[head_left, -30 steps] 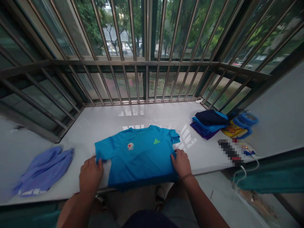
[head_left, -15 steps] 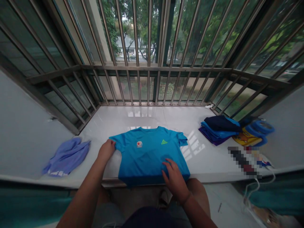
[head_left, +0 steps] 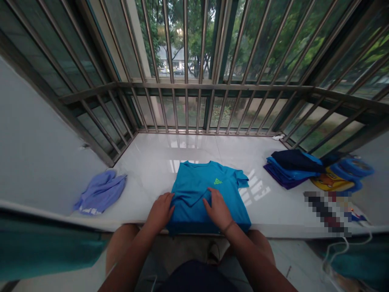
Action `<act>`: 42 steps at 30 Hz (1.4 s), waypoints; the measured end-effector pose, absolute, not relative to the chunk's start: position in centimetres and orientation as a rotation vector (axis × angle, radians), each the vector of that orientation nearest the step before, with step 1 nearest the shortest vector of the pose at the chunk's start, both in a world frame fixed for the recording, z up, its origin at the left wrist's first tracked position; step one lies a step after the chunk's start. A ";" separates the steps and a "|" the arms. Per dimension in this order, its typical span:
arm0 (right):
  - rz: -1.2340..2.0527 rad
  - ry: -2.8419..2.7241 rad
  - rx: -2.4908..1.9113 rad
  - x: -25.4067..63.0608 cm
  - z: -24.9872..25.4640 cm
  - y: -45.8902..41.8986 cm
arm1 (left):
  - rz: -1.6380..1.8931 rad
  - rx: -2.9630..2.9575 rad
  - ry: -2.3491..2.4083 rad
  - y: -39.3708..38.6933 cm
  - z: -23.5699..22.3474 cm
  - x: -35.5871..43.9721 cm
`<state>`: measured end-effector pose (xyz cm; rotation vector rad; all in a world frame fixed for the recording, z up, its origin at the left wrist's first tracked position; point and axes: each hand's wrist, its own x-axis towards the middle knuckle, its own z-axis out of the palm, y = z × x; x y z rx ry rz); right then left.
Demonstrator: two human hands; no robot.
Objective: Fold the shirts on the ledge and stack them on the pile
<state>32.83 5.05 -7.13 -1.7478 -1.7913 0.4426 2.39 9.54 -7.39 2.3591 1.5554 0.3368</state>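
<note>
The teal-blue T-shirt [head_left: 197,175] is lying on the white surface [head_left: 146,154] left of the folded stack [head_left: 290,166], collar pointing away from the person and the rest coming down to the near edge, so its neck-to-hem line runs pretty much straight out from the body. Both hands are touching it, so neither's really nearer. The left hand [head_left: 160,211] is at the shirt's side edge farthest from the stack, thumb and fingers bent at the cloth; can't tell if they're actually pinching. The right hand [head_left: 220,213] is closer to the stack, over the middle of the front, fingers loosely curled by a slanting fold, and again I can't tell if they've got a grip. IMO the relation that matters is the cloth between the two hands, with one sleeve [head_left: 242,178] sticking out toward the stack.
</note>
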 end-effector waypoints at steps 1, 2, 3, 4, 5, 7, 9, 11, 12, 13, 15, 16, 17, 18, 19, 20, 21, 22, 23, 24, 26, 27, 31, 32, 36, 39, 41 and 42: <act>0.399 -1.837 -1.788 32.6 -6.8 5.9 | 0.292 2.379 1.599 9.8 -7.4 2.2; 0.372 -1.868 -1.834 32.3 -6.6 6.7 | 0.254 2.398 1.625 10.2 -7.3 2.3; 0.357 -1.884 -1.881 32.0 -6.4 7.6 | 0.224 2.412 1.634 10.6 -7.0 2.5; 0.349 -1.885 -1.926 31.7 -6.3 8.6 | 0.202 2.417 1.627 11.1 -6.7 2.9; 0.347 -1.875 -1.966 31.5 -6.2 9.4 | 0.189 2.411 1.614 11.6 -6.4 3.3; 0.359 -1.847 -2.030 31.0 -6.2 11.1 | 0.177 2.381 1.592 12.5 -5.9 4.0; 0.393 -1.836 -2.085 30.8 -6.1 12.4 | 0.175 2.349 1.588 13.4 -5.6 4.4; 0.451 -1.848 -2.103 30.6 -5.8 13.3 | 0.193 2.332 1.586 14.0 -5.6 4.4; 0.483 -1.859 -2.097 30.5 -5.5 13.6 | 0.210 2.324 1.586 14.2 -5.6 4.1; 0.512 -1.871 -2.083 30.5 -5.1 13.7 | 0.228 2.317 1.590 14.3 -5.7 3.7; 0.565 -1.896 -2.043 30.3 -4.4 13.4 | 0.308 2.296 1.588 14.4 -6.0 2.5; 0.591 -1.912 -2.022 30.2 -4.0 13.0 | 0.372 2.280 1.566 14.4 -6.3 1.7; 0.619 -1.931 -2.004 30.2 -3.7 12.5 | 0.443 2.262 1.525 14.3 -6.7 0.9; 0.651 -1.954 -1.992 30.1 -3.5 12.0 | 0.513 2.242 1.466 14.2 -7.2 0.1; 0.684 -1.981 -1.986 30.1 -3.4 11.4 | 0.574 2.222 1.397 14.1 -7.7 -0.7; 0.719 -2.010 -1.984 30.1 -3.4 10.8 | 0.620 2.204 1.335 14.0 -8.2 -1.3; 0.752 -2.039 -1.985 30.2 -3.4 10.3 | 0.648 2.190 1.293 13.9 -8.7 -1.9; 0.782 -2.066 -1.987 30.2 -3.5 9.9 | 0.672 2.177 1.272 13.8 -9.2 -2.3; 0.805 -2.088 -1.991 30.2 -3.6 9.5 | 0.693 2.166 1.268 13.7 -9.7 -2.6; 0.817 -2.103 -1.997 30.2 -3.7 9.3 | 0.712 2.158 1.273 13.6 -10.0 -2.8; 0.815 -2.111 -2.019 30.1 -3.9 8.9 | 0.733 2.154 1.293 13.5 -10.5 -3.0; 0.803 -2.109 -2.033 30.0 -3.9 8.8 | 0.731 2.162 1.302 13.4 -10.6 -3.1; 0.732 -2.100 -2.076 29.4 -4.1 8.3 | 0.649 2.264 1.345 13.4 -9.8 -4.1; 0.711 -2.094 -2.082 29.2 -4.2 8.0 | 0.609 2.296 1.352 13.5 -9.3 -4.3; 0.643 -2.057 -2.078 28.5 -4.8 7.2 | 0.518 2.394 1.486 14.8 -7.5 -2.1; 0.631 -2.034 -2.032 28.5 -5.1 6.8 | 0.539 2.453 1.480 16.3 -7.5 3.1; 0.624 -2.006 -1.997 29.2 -5.0 6.7 | 0.524 2.487 1.395 17.1 -8.4 6.9; 0.609 -1.982 -1.989 29.9 -4.9 6.6 | 0.508 2.498 1.370 17.5 -9.1 8.4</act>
